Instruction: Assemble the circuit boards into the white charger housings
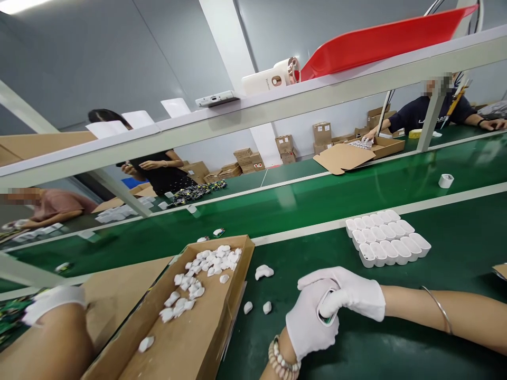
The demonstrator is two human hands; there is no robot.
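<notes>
White fabric gloves [368,303] are worn; work is held over the desk [380,348]. Left hand [311,324]: fingers clamped round a small casing [327,320] with green showing inside, its opening turned toward the opposite thumb [331,303], presumably to give access. Right hand [352,293]: thumb set at that opening; the other fingers lie against the left hand, and whether they grip the casing cannot be told. Near left, a co-worker's blurred hand [49,304] is beside green circuit boards [12,315]. Just left of the work, three small white pieces [264,272] lie loose and apart; their nature cannot be determined. Next to them, a cardboard tray [198,314] holds more such pieces, mostly toward its far end; its low walls likely keep them contained yet within reach. Farther right, white casings [390,248] stand packed in three rows, touching, probably for easy counting. Beyond, a green belt [301,206] carries a single white casing [446,181] at right. Far right, a second co-worker's hand [369,137] is at an open carton [390,149].
</notes>
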